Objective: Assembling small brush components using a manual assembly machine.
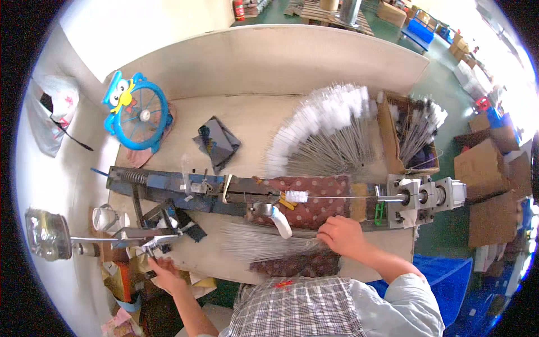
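At the lower left, my left hand (166,275) is closed round the dark handle of a metal lever (150,274) on the bench machine. My right hand (341,235) is in front of the machine, its curled fingers gripping the right end of a bundle of thin metal wires (269,244). Just beyond it, a white bristle brush head (296,196) sits on a wire stretched toward the motor chuck (401,197) at the right. Beneath that wire lies a brown dotted cloth (325,210). My right fingertips are partly hidden.
A fan of white-tipped wire brushes (331,135) lies at the back, beside a cardboard box (390,135) holding more brushes. A blue cartoon-shaped fan (160,101) stands at the back left. Grey folded pieces (219,143) rest mid-table. A raised panel (252,62) borders the far edge.
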`<state>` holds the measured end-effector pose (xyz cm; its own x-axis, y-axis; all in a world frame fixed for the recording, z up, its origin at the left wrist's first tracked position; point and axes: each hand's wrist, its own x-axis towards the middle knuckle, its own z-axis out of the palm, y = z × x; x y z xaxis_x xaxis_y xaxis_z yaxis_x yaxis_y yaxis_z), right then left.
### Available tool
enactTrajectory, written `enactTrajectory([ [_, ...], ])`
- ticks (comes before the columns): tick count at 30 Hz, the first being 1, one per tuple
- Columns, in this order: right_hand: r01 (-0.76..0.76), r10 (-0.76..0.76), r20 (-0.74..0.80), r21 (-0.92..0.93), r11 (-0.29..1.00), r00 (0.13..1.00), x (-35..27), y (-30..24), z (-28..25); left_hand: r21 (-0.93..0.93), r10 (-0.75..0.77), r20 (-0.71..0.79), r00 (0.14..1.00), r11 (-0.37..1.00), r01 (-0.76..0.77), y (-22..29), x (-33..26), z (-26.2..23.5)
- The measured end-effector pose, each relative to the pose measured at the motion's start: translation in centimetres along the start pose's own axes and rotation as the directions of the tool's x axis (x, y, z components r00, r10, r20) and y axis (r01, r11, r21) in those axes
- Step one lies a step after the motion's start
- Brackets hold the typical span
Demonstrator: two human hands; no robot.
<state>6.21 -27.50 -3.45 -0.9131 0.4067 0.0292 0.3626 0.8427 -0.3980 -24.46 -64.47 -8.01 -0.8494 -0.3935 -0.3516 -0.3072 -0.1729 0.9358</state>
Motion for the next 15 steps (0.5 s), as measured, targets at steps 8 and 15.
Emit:
enactTrajectory([
  [8, -0.096, 0.094, 0.032, 0.048, 0.994, 0.995, -0.2, 1.0, -2.6, 0.114, -0.366, 0.763, 0.534, 0.888, 0.446, -2.0, -17.4, 10.2],
  [15, 0.081, -0.074, 0.065, -0.114, 0.990, 0.995, -0.9, 2.1, -1.8, 0.180, -0.352, 0.889, 0.293, 0.857, 0.482, 0.2, -28.0, 16.5],
])
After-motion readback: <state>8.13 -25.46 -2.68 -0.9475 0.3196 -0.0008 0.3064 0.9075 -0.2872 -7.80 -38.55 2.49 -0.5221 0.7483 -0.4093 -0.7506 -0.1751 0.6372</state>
